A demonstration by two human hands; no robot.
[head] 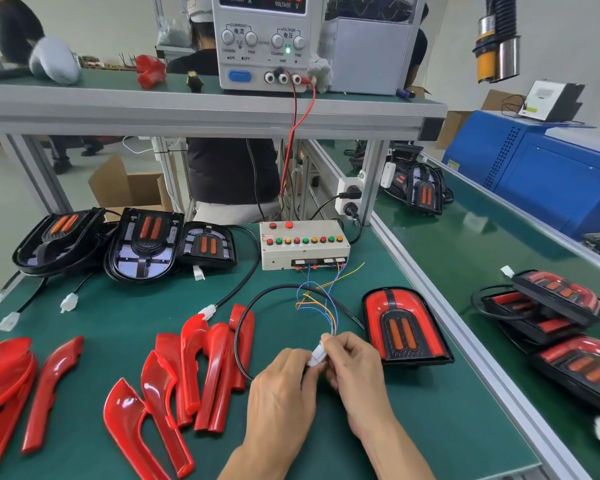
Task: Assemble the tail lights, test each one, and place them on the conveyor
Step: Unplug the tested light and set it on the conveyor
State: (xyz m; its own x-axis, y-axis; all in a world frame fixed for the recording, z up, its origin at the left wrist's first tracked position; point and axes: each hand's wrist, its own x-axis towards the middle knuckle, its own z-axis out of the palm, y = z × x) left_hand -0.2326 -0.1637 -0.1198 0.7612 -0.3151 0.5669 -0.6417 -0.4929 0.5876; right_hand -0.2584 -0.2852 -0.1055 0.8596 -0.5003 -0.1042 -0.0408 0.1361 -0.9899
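An assembled tail light (406, 325) with red lens lies on the green bench at right. Its black cable (243, 327) loops left and ends at a white connector (317, 358). My left hand (281, 400) and my right hand (355, 368) both pinch that white connector, where the coloured wires (321, 301) from the beige test box (303, 249) meet it. Three black tail light housings without lenses, the middle one (144, 245), stand at the back left. Several loose red lens pieces (201, 362) lie at the front left.
A power supply (262, 39) sits on the upper shelf, with red and black leads running down to the test box. The green conveyor (465, 251) runs along the right, carrying finished tail lights (551, 313). A blue machine (548, 174) stands beyond it. A person sits behind the bench.
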